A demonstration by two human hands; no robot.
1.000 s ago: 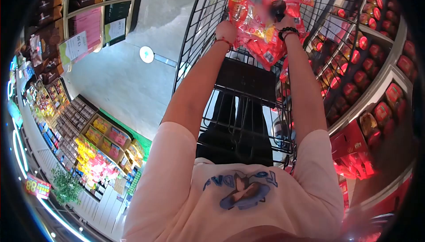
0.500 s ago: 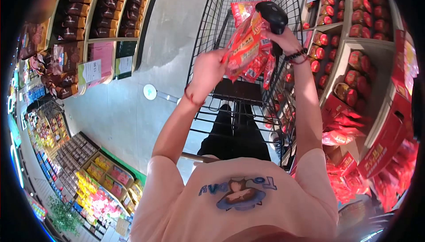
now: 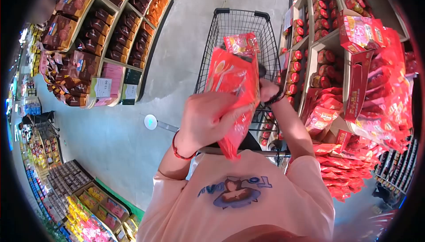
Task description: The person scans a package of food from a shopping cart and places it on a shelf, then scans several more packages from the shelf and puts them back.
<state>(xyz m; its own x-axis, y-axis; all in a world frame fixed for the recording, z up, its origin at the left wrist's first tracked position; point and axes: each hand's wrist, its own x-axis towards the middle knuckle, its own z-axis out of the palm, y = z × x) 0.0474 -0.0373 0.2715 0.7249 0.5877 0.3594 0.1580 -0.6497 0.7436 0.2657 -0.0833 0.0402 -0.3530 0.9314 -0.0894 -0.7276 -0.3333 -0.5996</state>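
My left hand is closed on the edge of a red plastic snack bag, which stands tilted in front of my shirt, above the cart handle. Behind the bag's right edge, my right hand is closed around a black handheld scanner; most of the scanner is hidden by the bag. Inside the black wire shopping cart, another red snack bag lies farther forward.
Shelves of brown packages line the left. On the right are shelves with red-lidded jars and a display of red bags close to my elbow. Grey floor runs along the cart's left.
The red bag has come closer to my body and turned more upright. My right hand and the scanner have moved down, partly behind it. The cart and shelves appear shifted.
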